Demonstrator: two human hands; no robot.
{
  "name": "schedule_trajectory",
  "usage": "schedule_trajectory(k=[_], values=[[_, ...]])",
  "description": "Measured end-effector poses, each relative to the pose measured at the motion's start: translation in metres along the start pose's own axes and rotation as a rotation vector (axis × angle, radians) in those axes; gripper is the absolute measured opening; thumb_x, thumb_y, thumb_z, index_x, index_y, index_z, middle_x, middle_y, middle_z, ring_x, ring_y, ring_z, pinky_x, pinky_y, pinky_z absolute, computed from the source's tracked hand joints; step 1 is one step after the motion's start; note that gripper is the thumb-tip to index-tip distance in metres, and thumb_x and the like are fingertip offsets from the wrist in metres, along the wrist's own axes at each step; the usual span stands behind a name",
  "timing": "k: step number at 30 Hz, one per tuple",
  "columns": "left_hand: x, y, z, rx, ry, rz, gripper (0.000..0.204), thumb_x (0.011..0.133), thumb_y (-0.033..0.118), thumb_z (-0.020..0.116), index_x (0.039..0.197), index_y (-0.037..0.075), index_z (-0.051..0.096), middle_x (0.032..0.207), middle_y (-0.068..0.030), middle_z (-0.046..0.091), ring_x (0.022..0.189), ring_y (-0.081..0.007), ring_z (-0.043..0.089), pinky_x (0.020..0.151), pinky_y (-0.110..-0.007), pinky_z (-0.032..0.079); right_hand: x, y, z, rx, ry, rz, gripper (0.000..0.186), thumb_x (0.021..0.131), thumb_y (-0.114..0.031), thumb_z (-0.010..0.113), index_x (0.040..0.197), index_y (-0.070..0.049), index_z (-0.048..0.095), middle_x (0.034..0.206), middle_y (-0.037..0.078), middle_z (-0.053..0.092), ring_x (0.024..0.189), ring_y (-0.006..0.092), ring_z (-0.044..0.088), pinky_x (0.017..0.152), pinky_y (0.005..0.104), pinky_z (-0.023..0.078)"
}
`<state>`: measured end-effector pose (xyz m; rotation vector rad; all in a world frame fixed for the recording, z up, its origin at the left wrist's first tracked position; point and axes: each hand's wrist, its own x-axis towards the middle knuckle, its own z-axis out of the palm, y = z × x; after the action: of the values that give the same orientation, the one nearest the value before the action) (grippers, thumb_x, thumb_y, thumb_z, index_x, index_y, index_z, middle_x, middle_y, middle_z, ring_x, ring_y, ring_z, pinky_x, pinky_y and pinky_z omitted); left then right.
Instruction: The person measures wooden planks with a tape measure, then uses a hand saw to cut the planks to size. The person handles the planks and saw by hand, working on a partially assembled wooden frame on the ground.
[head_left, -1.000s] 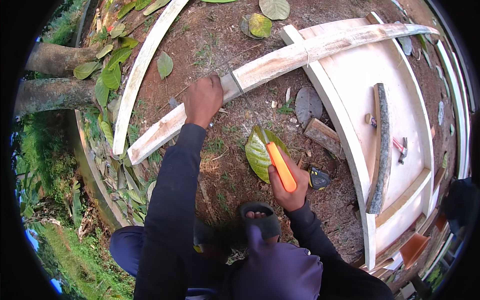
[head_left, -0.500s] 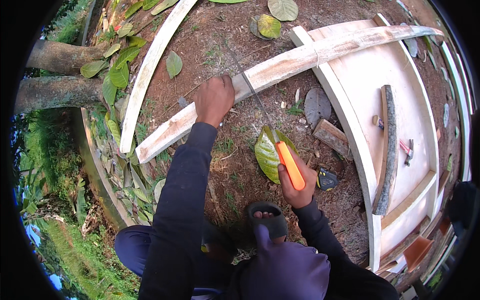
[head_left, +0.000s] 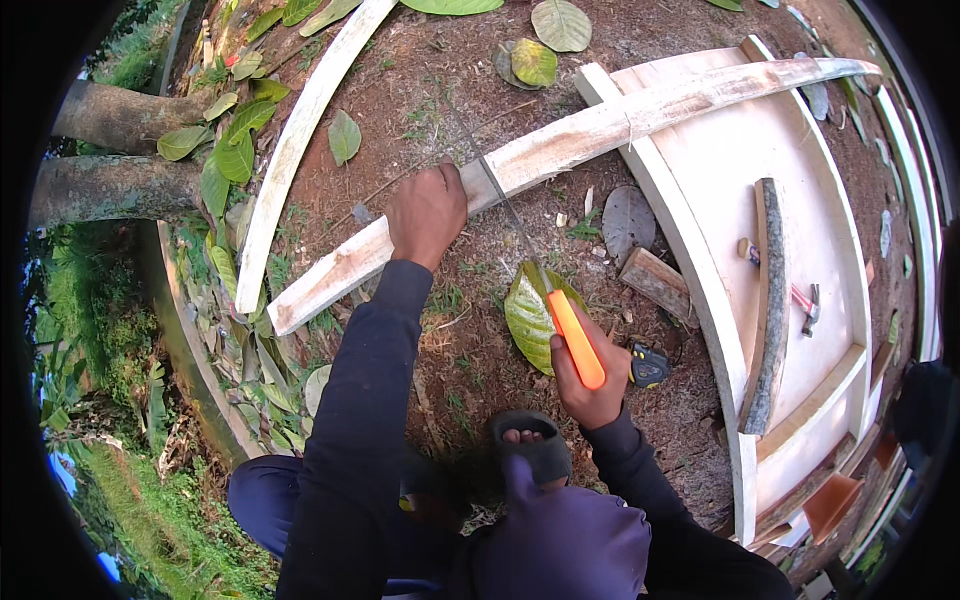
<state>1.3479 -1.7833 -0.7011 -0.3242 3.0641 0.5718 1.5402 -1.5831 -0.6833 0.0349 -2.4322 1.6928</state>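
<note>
Bare earth yard (head_left: pixel 440 90), leaf-strewn; tree trunks at left edge bent by the lens. White wooden frame (head_left: pixel 700 290) at right, far corner cut off. Long pale plank (head_left: pixel 560 150) lying across ground and frame. Left hand (head_left: pixel 428 212) pressed flat on plank, fingers curled over its far edge. Right hand (head_left: pixel 590 385) closed round orange handle of handsaw (head_left: pixel 530 265); thin blade crosses plank, teeth hard to discern. Tape measure (head_left: pixel 648 365) beside right hand, half hidden.
</note>
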Motion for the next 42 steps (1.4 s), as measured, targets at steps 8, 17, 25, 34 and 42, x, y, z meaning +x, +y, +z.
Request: schedule_trajectory(k=[8,17,25,34,42], values=[[-0.011,0.000,0.010,-0.004,0.118,0.100,0.060,0.106,0.038,0.044,0.076,-0.004,0.072,0.076,-0.0311,0.067,0.073,-0.0503,0.067,0.076,-0.058,0.051,0.009,-0.035,-0.023,0.023,-0.037,0.126,0.045,0.088,-0.005,0.072,0.131,0.004,0.065,0.103,0.021,0.076,0.079,0.0275,0.078,0.073,0.0338,0.059],[-0.006,0.001,-0.002,-0.002,0.091,0.021,0.060,0.106,0.040,0.043,0.076,-0.004,0.073,0.080,-0.0318,0.068,0.078,-0.0504,0.068,0.078,-0.058,0.052,-0.079,-0.023,-0.072,-0.174,-0.160,0.069,0.051,0.084,-0.002,0.072,0.134,0.005,0.063,0.111,0.022,0.076,0.089,0.0290,0.079,0.079,0.0341,0.061],[-0.006,0.009,0.005,-0.003,0.055,0.034,0.059,0.105,0.038,0.045,0.075,-0.004,0.074,0.078,-0.0327,0.068,0.076,-0.0493,0.069,0.077,-0.057,0.054,0.097,-0.022,0.040,0.078,0.066,-0.074,0.038,0.087,-0.009,0.071,0.123,0.001,0.067,0.094,0.026,0.071,0.077,0.0429,0.069,0.067,0.0429,0.057],[0.010,-0.013,0.008,-0.034,-0.041,0.009,0.059,0.104,0.043,0.044,0.089,-0.006,0.072,0.093,-0.0357,0.068,0.094,-0.0551,0.065,0.090,-0.059,0.049,-0.102,-0.009,-0.070,-0.140,-0.172,0.135,0.049,0.087,-0.003,0.070,0.134,0.007,0.062,0.115,0.023,0.075,0.094,0.0305,0.078,0.082,0.0353,0.061],[0.036,-0.012,0.003,-0.038,-0.194,-0.035,0.057,0.103,0.042,0.045,0.098,-0.007,0.073,0.103,-0.0376,0.068,0.103,-0.0545,0.065,0.096,-0.057,0.049,0.070,-0.023,0.033,0.024,0.028,0.010,0.039,0.088,-0.005,0.072,0.127,0.001,0.067,0.106,0.023,0.074,0.086,0.0360,0.076,0.075,0.0378,0.059]])
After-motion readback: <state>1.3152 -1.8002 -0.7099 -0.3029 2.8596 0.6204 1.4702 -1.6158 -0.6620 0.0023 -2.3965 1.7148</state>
